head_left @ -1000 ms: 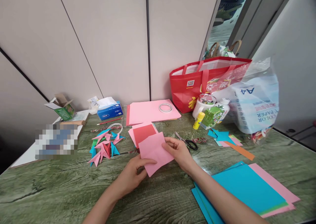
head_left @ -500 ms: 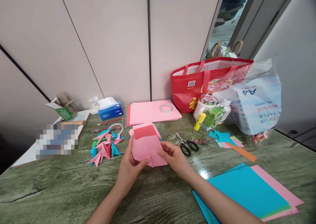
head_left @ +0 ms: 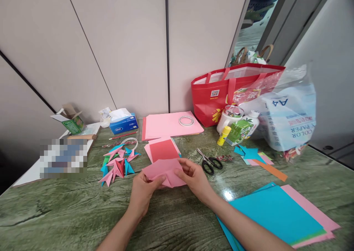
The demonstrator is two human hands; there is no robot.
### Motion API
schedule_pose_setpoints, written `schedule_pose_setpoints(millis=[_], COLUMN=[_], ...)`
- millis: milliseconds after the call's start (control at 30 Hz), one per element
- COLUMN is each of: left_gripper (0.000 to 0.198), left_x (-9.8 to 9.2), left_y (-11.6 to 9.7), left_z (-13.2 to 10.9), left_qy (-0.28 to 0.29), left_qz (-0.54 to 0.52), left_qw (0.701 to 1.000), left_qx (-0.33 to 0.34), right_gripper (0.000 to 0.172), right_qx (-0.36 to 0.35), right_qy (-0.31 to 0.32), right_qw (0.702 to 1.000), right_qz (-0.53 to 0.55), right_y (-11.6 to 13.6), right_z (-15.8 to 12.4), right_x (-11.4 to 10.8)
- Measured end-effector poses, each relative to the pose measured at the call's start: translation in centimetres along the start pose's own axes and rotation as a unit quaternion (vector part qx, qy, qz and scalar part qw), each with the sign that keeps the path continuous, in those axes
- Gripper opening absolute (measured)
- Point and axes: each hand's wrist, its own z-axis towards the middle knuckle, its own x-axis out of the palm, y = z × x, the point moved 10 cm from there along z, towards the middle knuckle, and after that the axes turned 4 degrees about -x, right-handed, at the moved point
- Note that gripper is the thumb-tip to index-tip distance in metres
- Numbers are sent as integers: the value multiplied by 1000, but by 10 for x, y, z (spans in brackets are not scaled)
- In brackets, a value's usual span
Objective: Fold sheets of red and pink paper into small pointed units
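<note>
A pink sheet of paper [head_left: 164, 171], creased and partly bent, is held between both hands above the table. My left hand [head_left: 144, 192] pinches its left side, thumb on top and the other fingers behind. At the right side, my right hand [head_left: 195, 177] grips the sheet between thumb and fingers. Just beyond it lies a small stack of pink and red paper squares [head_left: 163, 149]. Black-handled scissors [head_left: 208, 161] rest to the right of my right hand. Folded paper pieces [head_left: 117, 164] in pink, blue, green and red lie left of my left hand.
Blue and pink sheets [head_left: 272, 214] lie at the front right, under my right forearm. Behind stand a glue stick [head_left: 223, 136], a green carton [head_left: 238, 131], a red bag [head_left: 207, 103] and a plastic paper bag [head_left: 290, 114]. A tissue box [head_left: 123, 124] sits at the back left.
The pink sheet has tilted flatter and its far edge has come down toward me, uncovering more of the red square behind. Both hands keep hold of it.
</note>
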Motion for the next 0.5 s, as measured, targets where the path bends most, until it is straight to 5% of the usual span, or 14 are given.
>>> schedule_pose_setpoints(millis=[200,367,500], left_gripper=[32,24,27], left_x=[-7,-6,2], left_y=[-1,-6,-4], left_z=[-3,-5,-4], left_qy=[-52,-64,-12], left_qz=[4,72,39], left_qw=[999,995,999], left_qx=[-1,18,6], right_gripper=[62,57,48], right_qx=[38,48,67], right_qy=[0,0,-1], right_qw=[999,998,997], right_qz=[-17,-39,-33], right_y=[-17,-22,-22], right_z=[-4,-5,-6], right_x=[5,7,6])
